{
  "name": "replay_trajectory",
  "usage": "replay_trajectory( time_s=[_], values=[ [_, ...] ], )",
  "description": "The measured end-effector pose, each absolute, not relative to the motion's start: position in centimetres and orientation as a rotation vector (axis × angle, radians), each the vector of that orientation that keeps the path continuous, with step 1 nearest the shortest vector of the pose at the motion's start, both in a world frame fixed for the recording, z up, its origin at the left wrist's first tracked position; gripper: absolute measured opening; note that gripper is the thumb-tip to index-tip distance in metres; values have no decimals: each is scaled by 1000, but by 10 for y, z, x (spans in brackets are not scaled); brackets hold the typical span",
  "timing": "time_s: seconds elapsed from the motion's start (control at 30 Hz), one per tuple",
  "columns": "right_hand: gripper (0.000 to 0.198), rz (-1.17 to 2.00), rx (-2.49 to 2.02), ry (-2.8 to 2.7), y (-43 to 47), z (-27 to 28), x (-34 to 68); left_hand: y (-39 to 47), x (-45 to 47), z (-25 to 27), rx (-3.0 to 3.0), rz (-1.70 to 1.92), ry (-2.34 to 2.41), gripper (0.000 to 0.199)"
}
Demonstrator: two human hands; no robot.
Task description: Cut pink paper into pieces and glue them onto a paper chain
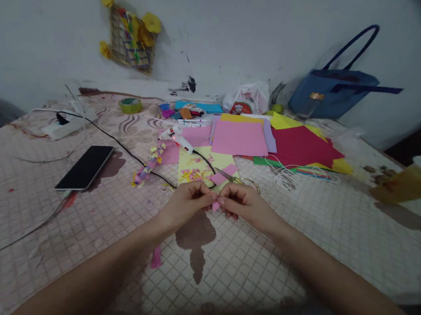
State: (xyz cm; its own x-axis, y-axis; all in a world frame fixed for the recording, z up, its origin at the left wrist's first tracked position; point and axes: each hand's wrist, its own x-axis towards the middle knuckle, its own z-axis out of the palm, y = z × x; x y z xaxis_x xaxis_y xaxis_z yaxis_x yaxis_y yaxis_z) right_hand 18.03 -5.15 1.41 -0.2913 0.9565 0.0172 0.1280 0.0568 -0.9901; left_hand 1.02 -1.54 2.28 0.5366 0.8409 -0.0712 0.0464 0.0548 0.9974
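Diamond-patterned tablecloth point(243, 271), left hand point(186, 205) and right hand point(250, 207) pinching a small pink piece point(215, 206), its shape mostly hidden

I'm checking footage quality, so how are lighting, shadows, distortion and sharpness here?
Head view: dim, greyish light, darkening to black at the right edge; head view: faint shadow beside the wall hanging; head view: the yellow object at far right seems stretched; head view: the pink piece in the left hand and right hand looks soft.

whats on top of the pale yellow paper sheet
Small pink and yellow paper scraps, a larger pink paper piece and a thin black cable; gold-handled metal scissors overlap the piece. The sheet's surface beneath them is hidden.
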Motion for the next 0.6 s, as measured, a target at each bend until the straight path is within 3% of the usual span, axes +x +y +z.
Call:
replay_trajectory(
  time_s=[0.23,0.6],
  values=[
    [18,1337,-1121,-1607,-51,17,182,-16,10,24,1341,655,807,14],
    [19,1278,-1192,-1589,-49,19,183,-14,9,19,1332,610,772,23]
  ],
)
